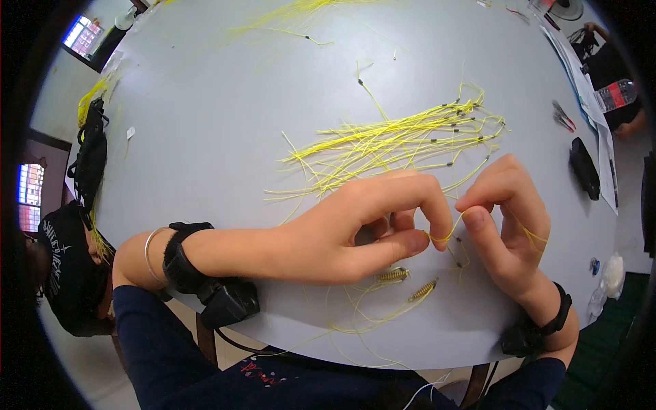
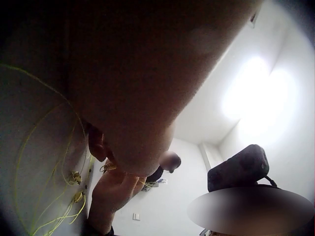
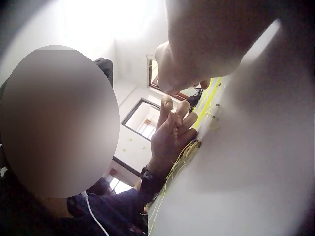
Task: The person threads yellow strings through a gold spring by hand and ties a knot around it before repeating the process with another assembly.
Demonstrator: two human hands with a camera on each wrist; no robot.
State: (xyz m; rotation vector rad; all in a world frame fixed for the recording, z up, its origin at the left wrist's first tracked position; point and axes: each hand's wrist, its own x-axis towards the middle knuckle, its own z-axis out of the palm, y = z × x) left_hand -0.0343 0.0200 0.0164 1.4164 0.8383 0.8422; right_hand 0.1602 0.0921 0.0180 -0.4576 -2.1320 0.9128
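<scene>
A yellow line (image 1: 441,239) runs between the two hands in the head view. The left hand (image 1: 372,229) pinches it between thumb and index finger; in the right wrist view a small coiled piece (image 3: 175,129) shows at the left hand (image 3: 172,132). The right hand (image 1: 509,229) pinches the line between thumb and bent index finger, with some line across its palm side. Below the hands, two spring-like coils (image 1: 392,275) with yellow lines lie on the table. Beyond them is a bundle of yellow lines (image 1: 389,140) with small dark pieces.
On the grey table (image 1: 225,102), more yellow lines (image 1: 301,14) lie at the far edge. A black pouch (image 1: 584,169), small snips (image 1: 564,117), papers and a bottle (image 1: 615,94) are at the right. A person in black (image 1: 72,266) sits at the left.
</scene>
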